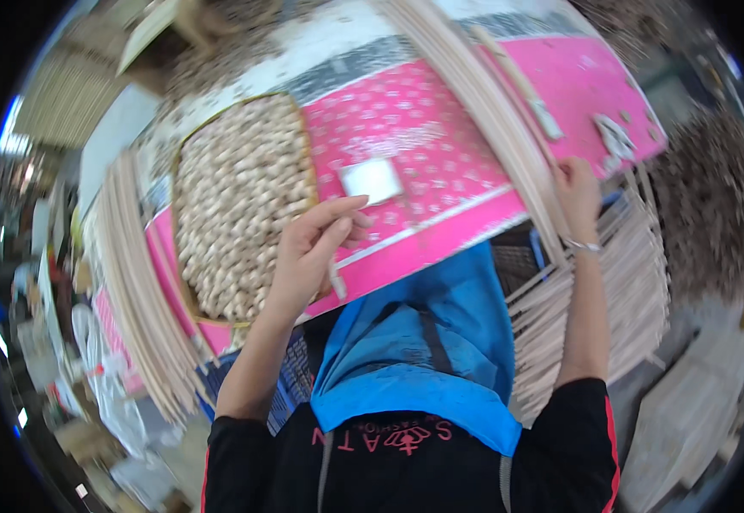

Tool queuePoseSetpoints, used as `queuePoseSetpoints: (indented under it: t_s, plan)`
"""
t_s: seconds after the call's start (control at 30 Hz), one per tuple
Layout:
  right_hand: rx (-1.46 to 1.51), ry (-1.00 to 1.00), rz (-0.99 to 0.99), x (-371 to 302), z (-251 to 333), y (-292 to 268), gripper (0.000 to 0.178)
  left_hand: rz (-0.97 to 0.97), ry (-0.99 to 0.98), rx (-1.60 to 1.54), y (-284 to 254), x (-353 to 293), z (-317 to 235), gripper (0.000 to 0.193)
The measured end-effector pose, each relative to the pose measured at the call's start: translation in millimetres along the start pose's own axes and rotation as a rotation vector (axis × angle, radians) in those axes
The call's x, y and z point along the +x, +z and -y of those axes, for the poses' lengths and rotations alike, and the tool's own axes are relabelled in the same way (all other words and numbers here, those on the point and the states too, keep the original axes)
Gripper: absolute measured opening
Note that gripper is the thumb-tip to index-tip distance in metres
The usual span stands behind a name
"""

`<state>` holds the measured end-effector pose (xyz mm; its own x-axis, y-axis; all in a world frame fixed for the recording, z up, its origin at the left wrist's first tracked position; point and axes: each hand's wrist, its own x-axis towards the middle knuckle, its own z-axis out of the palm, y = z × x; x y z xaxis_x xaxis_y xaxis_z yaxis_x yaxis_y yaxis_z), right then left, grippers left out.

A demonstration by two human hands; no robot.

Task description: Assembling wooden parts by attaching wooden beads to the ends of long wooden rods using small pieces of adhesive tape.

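My left hand (319, 248) is over the pink table covering, with the index finger stretched out and the other fingers loosely bent. Nothing shows between its fingers. Just beyond its fingertip lies a small white square piece (372, 181). A short pale piece (338, 282) sits below the palm, near the table edge. My right hand (579, 192) is closed at the right side of a bundle of long pale wooden sticks (483, 107), its fingers pinched on a stick there. The bundle lies slantwise across the table and over its front edge.
A shallow tray with a yellowish rim (313, 154), full of small pale knobby pieces, stands left on the pink table (440, 94). More long sticks (128, 282) lean farther left. A pale rod (521, 85) and a crumpled white scrap (614, 138) lie right. Stacked sticks (611, 291) fill the lower right.
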<state>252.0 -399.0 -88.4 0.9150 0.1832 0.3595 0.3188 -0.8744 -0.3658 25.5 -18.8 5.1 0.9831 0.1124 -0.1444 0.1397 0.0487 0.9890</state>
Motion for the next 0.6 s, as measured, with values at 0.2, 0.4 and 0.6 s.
queuePoseSetpoints:
  t_s: [0.2, 0.4, 0.6]
  plan:
    - [0.574, 0.298, 0.007, 11.4, 38.4, -22.6, 0.023, -0.381, 0.142, 0.306, -82.0, -0.8, -7.7, 0.027]
    - [1.057, 0.126, 0.110, 15.2, 165.6, -41.2, 0.021, -0.421, 0.289, 0.976, -110.1, 47.0, 4.8, 0.016]
    - [0.872, -0.209, 0.268, 18.3, 244.4, -20.6, 0.010, -0.436, 0.257, 1.290, -103.0, 61.3, 11.2, 0.018]
